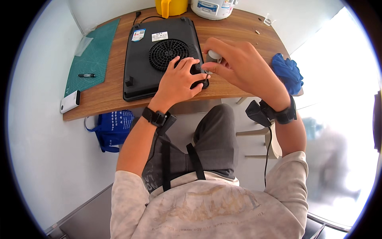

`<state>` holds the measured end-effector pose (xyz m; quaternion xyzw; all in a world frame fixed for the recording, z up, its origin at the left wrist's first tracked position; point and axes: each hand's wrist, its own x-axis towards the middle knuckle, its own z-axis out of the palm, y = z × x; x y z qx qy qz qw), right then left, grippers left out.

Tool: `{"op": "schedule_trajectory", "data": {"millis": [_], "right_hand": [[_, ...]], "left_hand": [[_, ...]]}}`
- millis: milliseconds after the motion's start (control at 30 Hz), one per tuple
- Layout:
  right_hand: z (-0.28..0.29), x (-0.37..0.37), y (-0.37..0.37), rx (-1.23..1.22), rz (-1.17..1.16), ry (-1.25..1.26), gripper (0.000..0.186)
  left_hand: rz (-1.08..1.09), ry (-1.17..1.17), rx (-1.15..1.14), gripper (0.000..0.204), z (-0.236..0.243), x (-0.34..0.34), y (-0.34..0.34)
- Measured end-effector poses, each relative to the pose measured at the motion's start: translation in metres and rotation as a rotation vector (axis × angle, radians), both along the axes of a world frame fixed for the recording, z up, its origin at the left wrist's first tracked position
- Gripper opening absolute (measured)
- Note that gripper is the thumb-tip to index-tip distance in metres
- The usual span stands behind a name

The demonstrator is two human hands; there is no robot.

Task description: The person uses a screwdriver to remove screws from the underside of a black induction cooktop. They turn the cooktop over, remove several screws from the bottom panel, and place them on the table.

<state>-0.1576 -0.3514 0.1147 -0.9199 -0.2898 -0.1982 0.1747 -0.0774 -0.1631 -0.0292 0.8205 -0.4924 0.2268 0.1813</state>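
A black appliance point(141, 69) lies bottom-up on the wooden table point(99, 107), showing a round vent grille, labels and feet. My left hand point(179, 81) rests on its right part near the front, fingers apart and slightly bent, holding nothing. My right hand point(246, 67) grips a grey cylindrical screwdriver point(213, 55) above the appliance's front right corner. The screwdriver's thin shaft points down to that corner, beside my left fingers. Whether the tip sits in a screw is too small to tell.
A green mat point(95, 51) with a pen point(86, 75), and a white device point(70, 101), lie left. A yellow container point(171, 7) and white appliance point(211, 8) stand behind. A blue cloth point(286, 73) lies right. A blue bag point(111, 129) and stool point(272, 147) are below.
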Motion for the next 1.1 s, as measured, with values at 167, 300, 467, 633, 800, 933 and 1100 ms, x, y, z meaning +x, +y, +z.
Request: {"op": "schedule_trajectory", "data": {"millis": [167, 300, 467, 633, 800, 933, 1100], "right_hand": [[0.000, 0.008, 0.010, -0.203, -0.217, -0.192, 0.039], [-0.001, 0.017, 0.010, -0.261, -0.348, -0.289, 0.046], [0.009, 0.010, 0.005, -0.244, -0.408, -0.176, 0.040], [-0.008, 0.024, -0.016, 0.046, -0.116, -0.327, 0.024], [0.003, 0.020, -0.014, 0.217, -0.144, 0.086, 0.021], [-0.004, 0.021, -0.015, 0.193, -0.130, -0.035, 0.021], [-0.006, 0.009, -0.015, 0.209, -0.223, -0.030, 0.025]], "left_hand": [[-0.010, 0.014, 0.002, 0.025, -0.001, 0.001, -0.002], [-0.016, 0.013, -0.006, 0.026, 0.001, 0.000, -0.001], [-0.003, 0.010, 0.009, 0.028, 0.001, 0.000, 0.002], [-0.016, 0.004, -0.001, 0.029, 0.001, 0.000, -0.002], [-0.004, -0.009, 0.005, 0.030, 0.000, 0.000, 0.000], [-0.006, 0.005, 0.009, 0.030, 0.001, -0.001, 0.000], [-0.003, -0.007, 0.006, 0.030, 0.001, 0.000, -0.002]]}}
